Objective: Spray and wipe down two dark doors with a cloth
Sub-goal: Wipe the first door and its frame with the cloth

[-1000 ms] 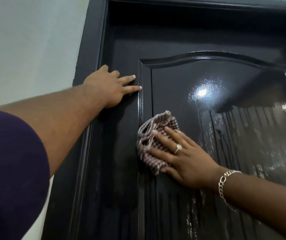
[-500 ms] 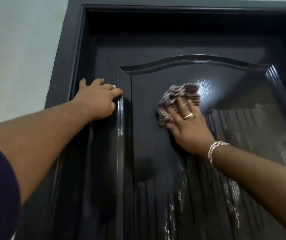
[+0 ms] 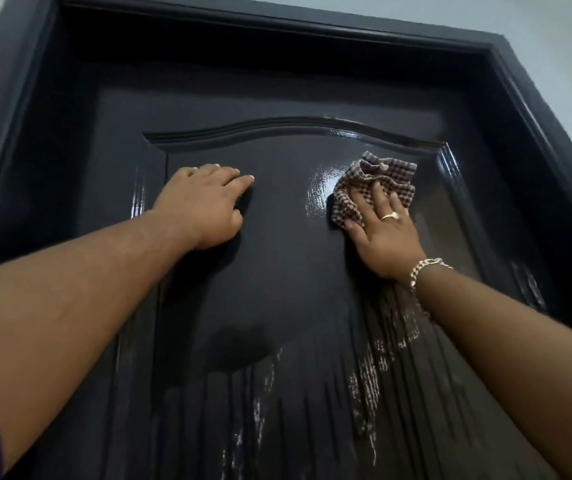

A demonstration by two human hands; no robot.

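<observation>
A glossy dark door [image 3: 288, 278] with a raised arched panel fills the view. My right hand [image 3: 386, 233] presses a checked brown-and-white cloth [image 3: 378, 181] flat against the panel's upper right, near the arched moulding, fingers straight on the cloth. My left hand [image 3: 204, 202] rests on the panel's upper left with its fingers bent against the door, holding nothing. White spray streaks run down the lower panel below my right wrist.
The dark door frame [image 3: 534, 88] surrounds the door at top and right. A pale wall [image 3: 554, 15] shows above and to the right of it. No spray bottle is in view.
My right hand has swept the cloth up and to the right across the panel. My left hand has shifted from the door's left stile onto the panel.
</observation>
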